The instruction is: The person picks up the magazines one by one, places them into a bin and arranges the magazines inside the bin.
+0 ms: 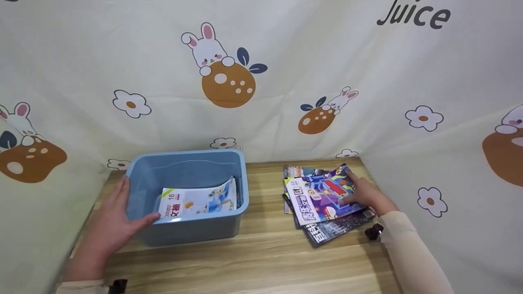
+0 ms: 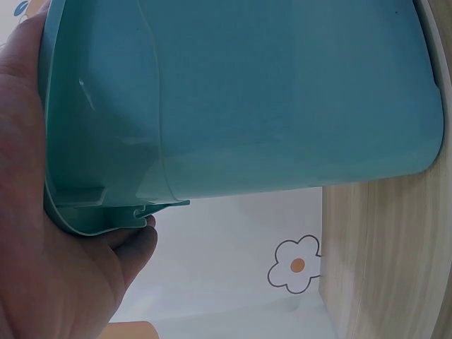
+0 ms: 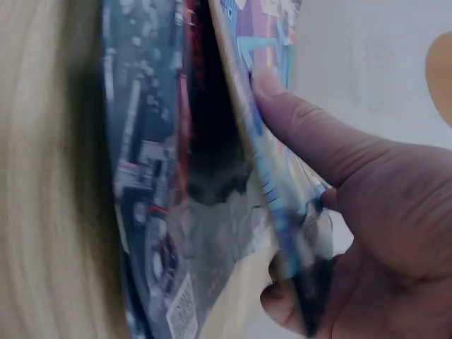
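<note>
A blue plastic bin (image 1: 188, 228) stands at the left of the table, a magazine (image 1: 196, 203) with a white and blue cover lying inside it. My left hand (image 1: 108, 222) grips the bin's near left corner, thumb over the front rim; in the left wrist view its fingers (image 2: 138, 247) curl under the rim. To the right, my right hand (image 1: 367, 196) pinches the purple magazine (image 1: 327, 192) by its right edge. The right wrist view has that magazine lifted at this edge, apart from the dark magazine (image 3: 152, 212) beneath.
Several magazines are fanned under the purple one, among them a dark one (image 1: 337, 228) sticking out at the front. The wooden table (image 1: 253, 261) is bounded by a pale printed cloth (image 1: 278, 126) at the back and sides.
</note>
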### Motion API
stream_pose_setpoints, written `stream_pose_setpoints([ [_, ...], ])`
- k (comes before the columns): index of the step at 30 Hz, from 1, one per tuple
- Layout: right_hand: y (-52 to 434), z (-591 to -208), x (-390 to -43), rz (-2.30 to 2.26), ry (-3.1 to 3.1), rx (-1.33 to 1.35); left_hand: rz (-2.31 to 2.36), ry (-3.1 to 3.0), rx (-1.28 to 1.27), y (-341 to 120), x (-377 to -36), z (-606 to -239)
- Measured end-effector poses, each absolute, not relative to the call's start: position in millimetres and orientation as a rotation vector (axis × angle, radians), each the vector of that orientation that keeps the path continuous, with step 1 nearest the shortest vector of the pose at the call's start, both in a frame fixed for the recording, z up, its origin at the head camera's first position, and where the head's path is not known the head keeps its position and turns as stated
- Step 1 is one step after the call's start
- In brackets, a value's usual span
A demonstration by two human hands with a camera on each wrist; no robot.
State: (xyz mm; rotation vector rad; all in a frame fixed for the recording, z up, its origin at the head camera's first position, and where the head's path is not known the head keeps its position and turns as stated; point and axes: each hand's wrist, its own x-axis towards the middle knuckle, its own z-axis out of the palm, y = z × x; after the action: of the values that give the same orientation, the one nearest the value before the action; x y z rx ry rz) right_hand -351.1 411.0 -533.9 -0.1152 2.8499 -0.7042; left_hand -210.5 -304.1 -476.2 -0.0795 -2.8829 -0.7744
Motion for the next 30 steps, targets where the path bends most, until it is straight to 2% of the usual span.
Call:
stream_pose_setpoints([
  [4,418.3,-531.0,-352.8,-0.856,2.811,-0.216,-0.767,-2.875,-0.099,-305.0,-210.3,-477.3],
  [14,434.3,-531.8,-346.6,-1.214,2.583,-0.118,-0.76,-2.882,-0.084,-305.1,-209.2,-478.8],
  [30,436.8,-544.4,-338.4,-1.4,2.38,-0.036,-0.765,-2.883,-0.09,-304.7,-209.4,-481.1],
])
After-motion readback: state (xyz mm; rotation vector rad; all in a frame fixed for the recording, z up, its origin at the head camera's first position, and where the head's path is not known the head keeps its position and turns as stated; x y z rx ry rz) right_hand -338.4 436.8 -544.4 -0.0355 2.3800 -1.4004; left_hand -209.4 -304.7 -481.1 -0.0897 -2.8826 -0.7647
